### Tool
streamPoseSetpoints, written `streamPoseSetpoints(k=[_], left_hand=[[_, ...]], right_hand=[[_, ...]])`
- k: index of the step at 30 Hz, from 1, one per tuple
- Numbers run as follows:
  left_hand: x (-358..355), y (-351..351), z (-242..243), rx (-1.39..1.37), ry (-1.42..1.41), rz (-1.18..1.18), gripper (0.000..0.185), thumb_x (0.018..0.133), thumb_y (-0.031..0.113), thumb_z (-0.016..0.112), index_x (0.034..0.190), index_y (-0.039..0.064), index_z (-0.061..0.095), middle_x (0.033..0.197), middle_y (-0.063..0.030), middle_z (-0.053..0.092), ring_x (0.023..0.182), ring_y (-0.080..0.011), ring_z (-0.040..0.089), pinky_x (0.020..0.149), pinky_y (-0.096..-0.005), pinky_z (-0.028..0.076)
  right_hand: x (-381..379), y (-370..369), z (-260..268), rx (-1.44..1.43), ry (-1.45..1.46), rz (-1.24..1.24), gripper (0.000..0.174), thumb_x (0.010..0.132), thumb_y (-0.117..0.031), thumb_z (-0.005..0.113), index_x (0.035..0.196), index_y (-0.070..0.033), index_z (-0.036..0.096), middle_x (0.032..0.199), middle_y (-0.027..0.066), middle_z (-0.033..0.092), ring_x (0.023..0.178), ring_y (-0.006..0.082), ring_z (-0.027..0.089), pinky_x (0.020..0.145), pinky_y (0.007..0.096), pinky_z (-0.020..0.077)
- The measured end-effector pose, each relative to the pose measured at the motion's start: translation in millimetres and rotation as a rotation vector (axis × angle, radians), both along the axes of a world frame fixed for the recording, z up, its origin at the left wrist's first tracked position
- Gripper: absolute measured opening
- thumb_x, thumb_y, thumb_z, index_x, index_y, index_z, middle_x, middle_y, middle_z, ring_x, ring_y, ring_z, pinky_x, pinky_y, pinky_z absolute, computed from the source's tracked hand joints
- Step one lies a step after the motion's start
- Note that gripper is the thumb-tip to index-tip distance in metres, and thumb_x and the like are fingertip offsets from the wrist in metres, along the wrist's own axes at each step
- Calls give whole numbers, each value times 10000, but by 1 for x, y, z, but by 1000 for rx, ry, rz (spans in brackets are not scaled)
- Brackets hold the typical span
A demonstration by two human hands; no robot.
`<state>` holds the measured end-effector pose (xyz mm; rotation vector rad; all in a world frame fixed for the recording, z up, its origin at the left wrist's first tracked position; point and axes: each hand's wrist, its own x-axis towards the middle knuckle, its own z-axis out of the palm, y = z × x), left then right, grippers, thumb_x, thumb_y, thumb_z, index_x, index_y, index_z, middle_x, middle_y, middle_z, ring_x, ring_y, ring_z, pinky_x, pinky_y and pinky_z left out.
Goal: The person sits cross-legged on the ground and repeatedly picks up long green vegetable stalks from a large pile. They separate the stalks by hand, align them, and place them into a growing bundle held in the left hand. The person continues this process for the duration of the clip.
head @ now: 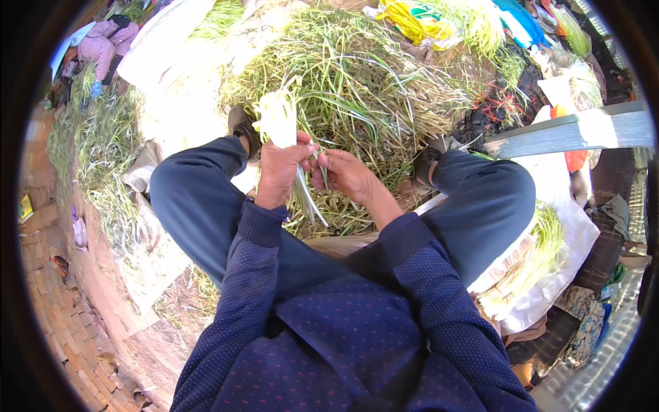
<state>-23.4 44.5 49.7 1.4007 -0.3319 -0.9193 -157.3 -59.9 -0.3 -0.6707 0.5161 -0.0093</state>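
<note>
My left hand (280, 167) is closed around a small bunch of pale green stalks (278, 118), which look like garlic shoots or chives. Their sunlit upper part is overexposed, and white stalk ends (309, 201) stick out below the fist. Close beside it, my right hand (345, 172) pinches a thin green leaf (323, 175) between thumb and fingers. The fingertips of both hands nearly meet. Under and beyond them spreads a large heap of loose green and straw-coloured leaves (350, 87), between my two shoes.
At my right, a bundle of trimmed stalks (530, 262) lies on a white sheet (571, 247). A wooden beam (571, 131) juts in from the right. Yellow plastic bags (417, 23) lie beyond the heap. Another person (103, 46) bends over greens at upper left. Brick paving (67, 319) borders the left.
</note>
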Motion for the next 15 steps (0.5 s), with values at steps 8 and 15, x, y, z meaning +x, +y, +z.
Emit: streamPoseSetpoints(k=[8, 15], left_hand=[[14, 17, 45, -185, 122, 197, 194, 802, -73, 668, 982, -10, 630, 848, -148, 693, 560, -109, 546, 512, -247, 495], [73, 57, 112, -350, 26, 351, 237, 839, -57, 681, 1060, -4, 615, 928, -134, 678, 591, -104, 486, 589, -281, 485]], right_hand=[[-8, -3, -32, -373, 26, -18, 179, 961, -140, 631, 821, -47, 569, 663, 42, 555, 565, 147, 508, 543, 341, 431], [-47, -9, -75, -1407, 663, 298, 228, 830, -235, 723, 866, -16, 671, 909, 201, 685, 845, 415, 645, 778, 470, 518]])
